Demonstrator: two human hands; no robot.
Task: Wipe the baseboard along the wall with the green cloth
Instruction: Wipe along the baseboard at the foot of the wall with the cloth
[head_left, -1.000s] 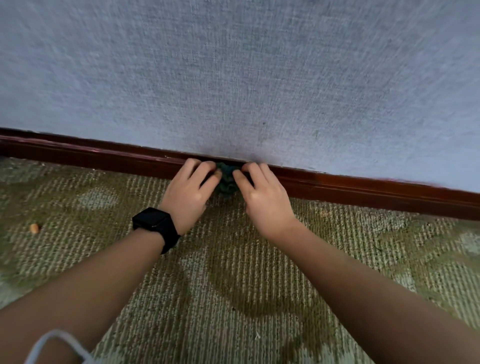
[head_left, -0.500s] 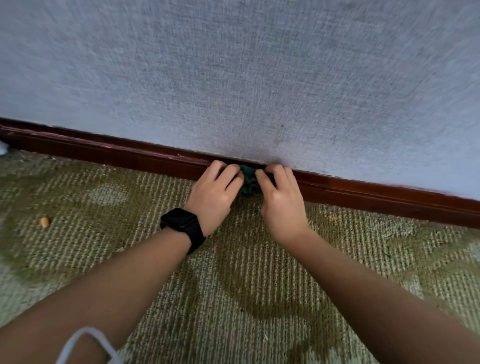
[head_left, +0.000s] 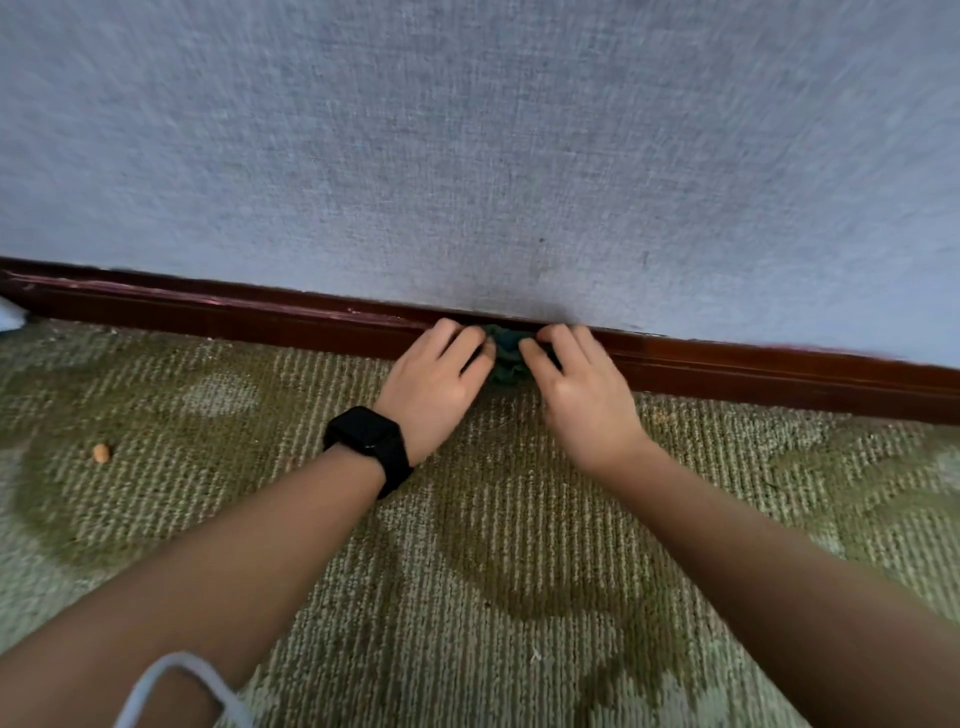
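No text, label, brand, number or sign could be read anywhere in the frame.

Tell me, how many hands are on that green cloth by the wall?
2. The left hand, with the black watch, holds the green cloth from the left; the right hand holds it from the right, against the baseboard. No other hand shows.

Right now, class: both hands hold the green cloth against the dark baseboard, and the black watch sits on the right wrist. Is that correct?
No. The black watch sits on the left wrist, not the right; the head view shows it. The rest is correct: the left hand and the right hand hold the green cloth against the dark baseboard.
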